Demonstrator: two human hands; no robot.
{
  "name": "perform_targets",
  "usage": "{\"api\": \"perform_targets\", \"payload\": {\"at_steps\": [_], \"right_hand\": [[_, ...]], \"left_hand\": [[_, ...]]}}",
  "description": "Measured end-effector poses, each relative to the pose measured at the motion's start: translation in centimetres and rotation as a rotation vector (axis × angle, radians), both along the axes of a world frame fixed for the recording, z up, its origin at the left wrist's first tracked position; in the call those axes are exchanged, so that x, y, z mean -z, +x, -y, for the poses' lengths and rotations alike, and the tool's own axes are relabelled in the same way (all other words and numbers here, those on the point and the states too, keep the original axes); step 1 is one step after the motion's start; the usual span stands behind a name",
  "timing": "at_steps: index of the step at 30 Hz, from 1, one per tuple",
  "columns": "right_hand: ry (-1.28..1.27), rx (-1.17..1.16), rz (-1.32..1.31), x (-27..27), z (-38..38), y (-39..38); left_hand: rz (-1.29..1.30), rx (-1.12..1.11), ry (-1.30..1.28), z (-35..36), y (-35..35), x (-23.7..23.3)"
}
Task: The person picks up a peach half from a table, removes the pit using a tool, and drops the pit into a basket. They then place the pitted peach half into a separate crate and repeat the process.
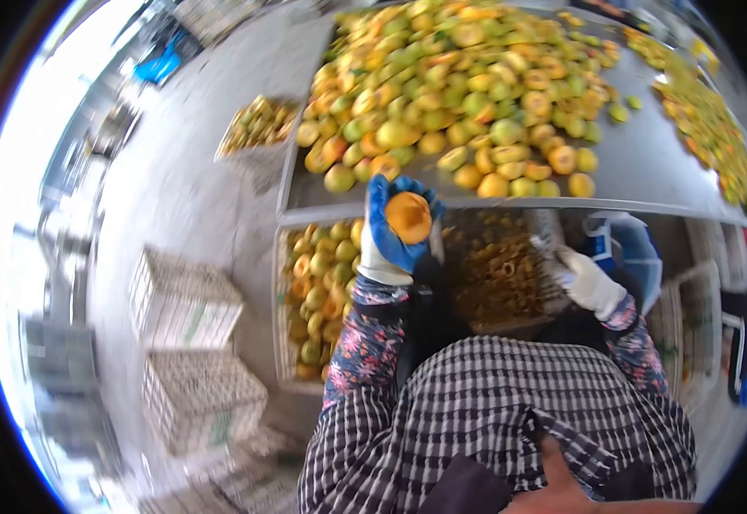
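My left hand (401,224), in a blue-palmed glove, is closed around a halved yellow peach (409,218), its cut face turned up. It is near the front edge of a metal table (493,204), above a crate. To the right, my right hand (594,284), in a whitish glove, has its fingers curled around a thin metal tool (548,254), blurred, whose kind I cannot make out. Between the hands, below, sits a bin of brown pits and scraps (502,270). A crate of peaches (318,291) stands under my left forearm.
A large heap of peaches (459,77) covers much of the table, with peelings or slices (699,120) at far right. White crates (187,300) stand on the left floor, another filled crate (259,124) beyond. A bare hand (558,480) touches the checked apron at the bottom.
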State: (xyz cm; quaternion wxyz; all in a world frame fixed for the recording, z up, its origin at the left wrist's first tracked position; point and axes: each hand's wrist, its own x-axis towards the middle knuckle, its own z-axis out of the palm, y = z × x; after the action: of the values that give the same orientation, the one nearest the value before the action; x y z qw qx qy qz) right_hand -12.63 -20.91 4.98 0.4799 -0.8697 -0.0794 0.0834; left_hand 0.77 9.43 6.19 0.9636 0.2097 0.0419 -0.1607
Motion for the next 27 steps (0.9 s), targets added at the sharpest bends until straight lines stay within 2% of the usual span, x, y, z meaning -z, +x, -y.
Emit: {"api": "perform_targets", "payload": {"at_steps": [1,2,4,6,7,9,11,12,13,14,17,18,19,23,24,27], "right_hand": [[0.07,0.042,-0.189,0.7,0.5,-0.4],[0.11,0.095,-0.224,1.1,0.4,-0.7],[0.186,0.174,-0.278,2.9,0.6,-1.3],[0.225,0.251,-0.407,4.0,0.4,-1.6],[0.227,0.237,-0.425,4.2,0.1,-1.6],[0.226,0.217,-0.45,4.5,-0.4,-1.5],[0.213,0.205,-0.46,4.5,-0.6,-1.2],[0.208,0.2,-0.462,4.4,-0.9,-1.1],[0.249,0.175,-0.486,4.3,-1.2,-0.8],[0.239,0.159,-0.493,4.3,-1.6,-0.5],[0.217,0.132,-0.517,4.2,-2.0,-0.1],[0.226,0.131,-0.521,4.1,-2.4,0.1],[0.238,0.132,-0.522,4.0,-2.6,0.2],[0.188,0.133,-0.404,5.9,-2.0,-0.1],[0.172,0.143,-0.392,7.0,-1.2,-0.3],[0.197,0.139,-0.428,7.0,-1.6,-0.6]], "left_hand": [[0.021,-0.087,0.032,-3.3,-0.7,0.2],[0.043,-0.165,0.066,-6.6,-1.2,0.4],[0.087,-0.414,0.364,-14.2,-2.3,3.9],[-0.06,-0.483,0.474,-20.4,-5.5,5.6],[-0.128,-0.508,0.503,-24.1,-7.0,9.0],[-0.213,-0.556,0.948,-27.9,-11.7,13.1],[-0.382,-0.498,1.14,-31.3,-15.2,20.7],[-0.452,-0.465,1.273,-31.6,-17.2,22.5],[-0.673,-0.332,1.16,-28.5,-18.5,19.1],[-0.678,-0.228,0.985,-29.9,-20.5,24.3],[-0.305,0.387,1.59,-28.6,-23.3,26.8],[-0.495,0.477,1.692,-25.6,-22.1,22.3],[-0.451,0.606,1.927,-24.3,-21.5,20.3],[-0.163,0.611,1.912,-22.1,-21.7,21.0],[-0.133,0.446,1.894,-21.6,-22.1,23.4],[-0.123,0.531,2.005,-20.0,-21.1,25.1]]}}
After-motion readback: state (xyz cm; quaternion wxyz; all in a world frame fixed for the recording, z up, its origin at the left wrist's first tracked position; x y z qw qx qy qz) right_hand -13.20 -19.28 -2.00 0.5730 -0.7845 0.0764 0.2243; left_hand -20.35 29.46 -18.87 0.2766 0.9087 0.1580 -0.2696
